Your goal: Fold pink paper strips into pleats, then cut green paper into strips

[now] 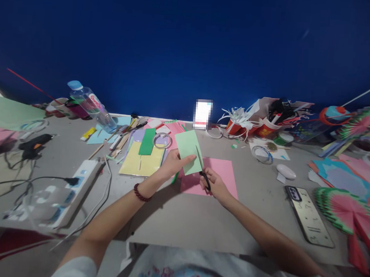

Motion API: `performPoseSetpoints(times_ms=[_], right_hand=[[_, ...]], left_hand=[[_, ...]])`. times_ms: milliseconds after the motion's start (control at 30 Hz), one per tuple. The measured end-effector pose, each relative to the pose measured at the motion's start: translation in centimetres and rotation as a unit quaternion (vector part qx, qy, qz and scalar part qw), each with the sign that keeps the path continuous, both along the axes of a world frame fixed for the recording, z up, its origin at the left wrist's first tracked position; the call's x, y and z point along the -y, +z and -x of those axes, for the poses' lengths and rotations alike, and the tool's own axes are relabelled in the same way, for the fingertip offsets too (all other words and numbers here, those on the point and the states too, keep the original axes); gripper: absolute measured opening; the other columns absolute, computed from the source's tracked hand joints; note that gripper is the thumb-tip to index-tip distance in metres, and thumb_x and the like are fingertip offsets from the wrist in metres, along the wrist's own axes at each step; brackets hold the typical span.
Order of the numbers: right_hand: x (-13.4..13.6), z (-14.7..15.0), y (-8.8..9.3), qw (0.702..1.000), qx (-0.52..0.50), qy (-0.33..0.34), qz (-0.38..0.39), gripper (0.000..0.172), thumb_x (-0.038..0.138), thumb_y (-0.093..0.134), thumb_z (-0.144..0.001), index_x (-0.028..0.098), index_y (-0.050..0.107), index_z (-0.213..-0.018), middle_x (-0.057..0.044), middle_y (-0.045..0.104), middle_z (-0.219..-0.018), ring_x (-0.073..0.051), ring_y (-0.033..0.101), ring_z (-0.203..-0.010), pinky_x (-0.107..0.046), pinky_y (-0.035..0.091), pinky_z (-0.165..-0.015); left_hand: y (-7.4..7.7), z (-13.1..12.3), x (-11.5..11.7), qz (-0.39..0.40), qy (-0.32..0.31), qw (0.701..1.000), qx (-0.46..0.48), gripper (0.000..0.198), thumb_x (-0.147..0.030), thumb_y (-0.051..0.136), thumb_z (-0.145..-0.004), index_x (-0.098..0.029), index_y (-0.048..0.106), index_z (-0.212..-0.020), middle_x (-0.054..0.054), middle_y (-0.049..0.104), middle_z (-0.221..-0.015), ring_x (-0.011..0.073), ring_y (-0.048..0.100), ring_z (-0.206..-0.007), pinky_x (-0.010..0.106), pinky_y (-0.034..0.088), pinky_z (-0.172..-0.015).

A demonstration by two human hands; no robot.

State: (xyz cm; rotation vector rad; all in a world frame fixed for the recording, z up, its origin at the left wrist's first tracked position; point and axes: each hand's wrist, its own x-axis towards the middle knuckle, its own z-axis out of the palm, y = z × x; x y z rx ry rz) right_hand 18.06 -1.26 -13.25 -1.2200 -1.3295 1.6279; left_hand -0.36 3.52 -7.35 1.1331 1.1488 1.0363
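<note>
A light green paper (187,145) is pinched in my left hand (175,163), thumb on its face, raised a little above the table. My right hand (214,184) grips black-handled scissors (205,180), whose blades lie at the right edge of the green paper and point up and away. Beneath both hands a pink sheet (225,173) rests on the grey table. Left of the hands are a yellow sheet (134,162) and a dark green strip (147,141).
A white power strip (81,191) with cables and a glue gun (35,145) occupy the left. Behind stands a tilted bottle (96,109). On the right are a phone (311,219), a pink paper fan (355,211) and red cups (268,128).
</note>
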Motion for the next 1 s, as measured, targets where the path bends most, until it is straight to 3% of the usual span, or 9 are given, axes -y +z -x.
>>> performPoseSetpoints(times_ms=[367,1000], right_hand=[[-0.04,0.26,0.36,1.000,-0.014,-0.020,0.008,0.038,0.051,0.067,-0.075,0.024,0.039,-0.078,0.011,0.041,-0.051,-0.007,0.031,-0.042,-0.018,0.024,-0.037],[-0.10,0.40,0.41,0.999,-0.043,-0.025,0.003,0.038,0.049,0.068,-0.075,0.024,0.039,-0.076,0.012,0.038,-0.050,-0.006,0.028,-0.041,-0.020,0.021,-0.038]], left_hand=[[-0.26,0.12,-0.03,-0.012,-0.012,1.000,-0.003,0.043,-0.046,0.079,-0.062,-0.011,0.072,-0.085,0.012,0.074,-0.093,0.0219,0.067,-0.079,0.029,0.053,-0.066],[-0.77,0.06,-0.14,-0.011,-0.012,1.000,0.008,0.041,-0.046,0.077,-0.064,-0.010,0.071,-0.083,0.010,0.074,-0.083,0.0188,0.065,-0.072,0.026,0.050,-0.063]])
